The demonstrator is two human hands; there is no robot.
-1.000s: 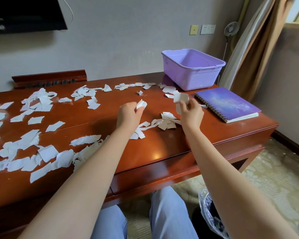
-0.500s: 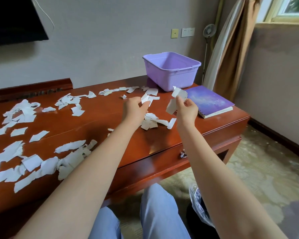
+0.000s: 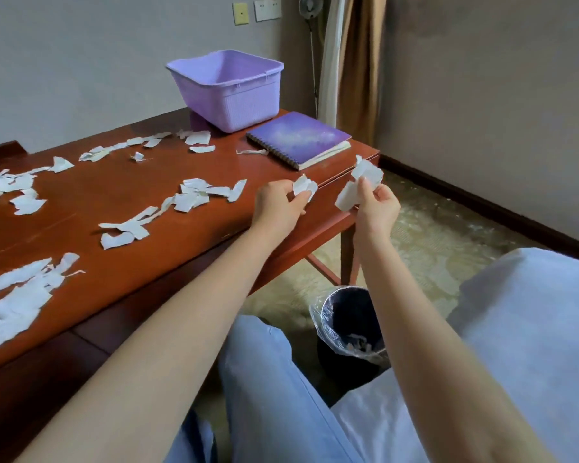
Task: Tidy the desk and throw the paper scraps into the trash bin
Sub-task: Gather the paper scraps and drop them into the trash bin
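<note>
Several white paper scraps (image 3: 194,195) lie scattered over the red-brown wooden desk (image 3: 91,195). My left hand (image 3: 278,205) pinches a small bunch of scraps (image 3: 304,187) above the desk's front right edge. My right hand (image 3: 376,205) grips a few larger scraps (image 3: 365,175) just past the desk's right corner, in the air. On the floor below the right forearm stands a black trash bin (image 3: 351,329) lined with clear plastic, with a few scraps inside.
A purple plastic basket (image 3: 228,91) and a purple spiral notebook (image 3: 298,138) sit at the desk's far right. My legs in light blue trousers (image 3: 281,396) are beside the bin. A curtain (image 3: 358,61) hangs at the wall corner.
Both hands, each holding scraps, have moved right from the middle of the desk to its right front corner. The view has swung right and down, bringing the trash bin into sight.
</note>
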